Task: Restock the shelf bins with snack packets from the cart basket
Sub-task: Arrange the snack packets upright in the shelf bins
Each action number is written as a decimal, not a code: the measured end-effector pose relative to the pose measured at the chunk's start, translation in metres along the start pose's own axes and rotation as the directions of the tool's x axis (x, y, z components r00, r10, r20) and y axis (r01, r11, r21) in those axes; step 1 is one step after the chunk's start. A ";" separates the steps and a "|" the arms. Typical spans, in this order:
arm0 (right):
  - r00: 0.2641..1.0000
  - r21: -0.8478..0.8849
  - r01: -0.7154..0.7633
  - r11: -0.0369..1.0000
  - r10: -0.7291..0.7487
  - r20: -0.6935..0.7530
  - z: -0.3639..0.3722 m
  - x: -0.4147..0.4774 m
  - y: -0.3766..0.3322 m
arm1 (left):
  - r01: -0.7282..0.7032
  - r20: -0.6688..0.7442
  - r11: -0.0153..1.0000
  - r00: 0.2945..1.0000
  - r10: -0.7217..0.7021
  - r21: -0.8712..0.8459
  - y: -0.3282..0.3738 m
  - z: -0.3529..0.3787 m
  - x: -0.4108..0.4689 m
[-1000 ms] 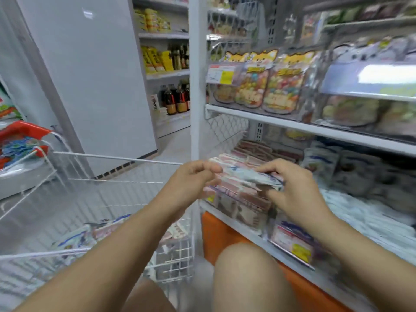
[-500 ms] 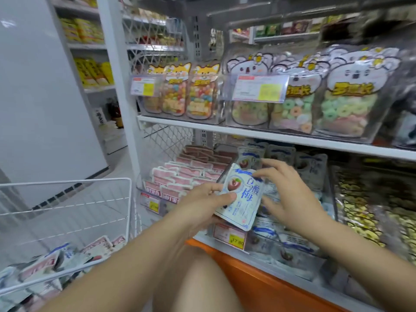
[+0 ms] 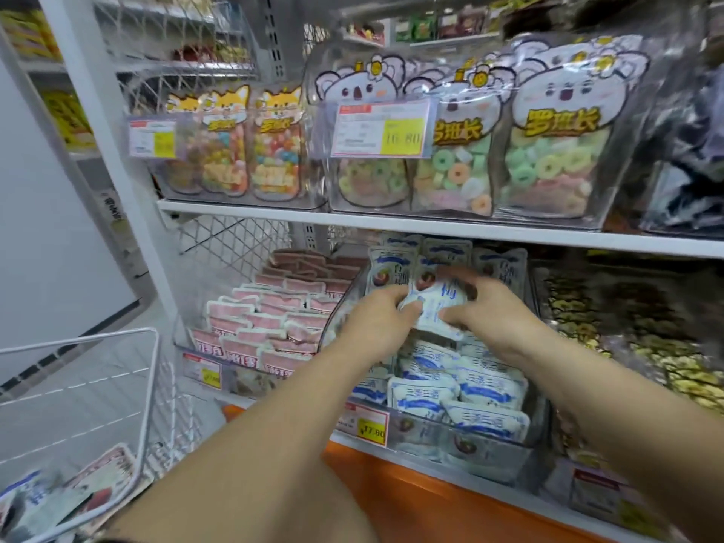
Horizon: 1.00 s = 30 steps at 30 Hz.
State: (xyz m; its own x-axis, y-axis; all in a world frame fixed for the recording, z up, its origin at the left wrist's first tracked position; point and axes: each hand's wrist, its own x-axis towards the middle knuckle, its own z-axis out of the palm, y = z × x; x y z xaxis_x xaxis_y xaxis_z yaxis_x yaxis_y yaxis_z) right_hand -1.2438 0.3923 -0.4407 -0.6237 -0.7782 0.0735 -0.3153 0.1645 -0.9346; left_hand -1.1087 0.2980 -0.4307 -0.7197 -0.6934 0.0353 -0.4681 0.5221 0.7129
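Two hands on one packet: my left hand (image 3: 374,319) has its fingers curled round the left edge of the white-and-blue snack packet (image 3: 435,307), and my right hand (image 3: 497,307) pinches the right edge, thumb underneath as far as I can make out through the blur. I hold it by both sides, I think, so the soft pouch stays flat and slides in face-up behind the row already standing at the back. It sits at the centre of the frame, just above the clear bin (image 3: 470,448) of matching packets, touching or nearly touching the ones upright behind it; I cannot tell which.

More of the same packets lie stacked toward the bin's front, behind a yellow price tag (image 3: 366,423). Left of centre, a neighbouring bin holds pink packets (image 3: 274,323) in tidy overlapping rows. At lower left the white wire cart basket (image 3: 78,340) stands beside the shelving, with loose packets (image 3: 105,472) at its bottom, so the restocking looks unfinished.

Across the upper half, a white shelf (image 3: 391,221) carries koala-topped candy bags (image 3: 556,150). An orange base panel (image 3: 411,487) runs below, and a plain pale wall (image 3: 47,190) fills the left edge.
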 end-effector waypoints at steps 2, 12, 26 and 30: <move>0.998 -0.089 -0.023 0.996 0.019 -0.055 0.000 0.019 0.003 | -0.049 0.008 0.996 0.999 0.048 0.073 -0.003 0.001 0.012; 0.997 -0.819 -0.074 0.570 0.064 -0.046 0.020 0.063 0.023 | -0.191 0.049 0.761 0.977 0.206 0.620 -0.035 0.011 0.067; 0.997 -0.966 0.077 0.249 -0.024 0.073 0.031 0.042 0.014 | -0.165 0.096 0.707 0.986 0.136 0.687 -0.024 0.017 0.107; 0.996 -0.957 0.088 0.277 -0.051 0.076 0.030 0.046 0.017 | -0.124 0.060 0.711 0.992 0.114 0.693 -0.023 0.023 0.116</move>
State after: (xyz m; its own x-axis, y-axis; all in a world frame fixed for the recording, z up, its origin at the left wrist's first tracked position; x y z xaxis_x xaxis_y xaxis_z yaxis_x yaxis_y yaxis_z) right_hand -1.2567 0.3409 -0.4638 -0.5503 -0.8296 0.0947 -0.8263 0.5573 0.0807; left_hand -1.1932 0.2169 -0.4598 -0.7981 -0.5979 0.0744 -0.5985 0.8009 0.0172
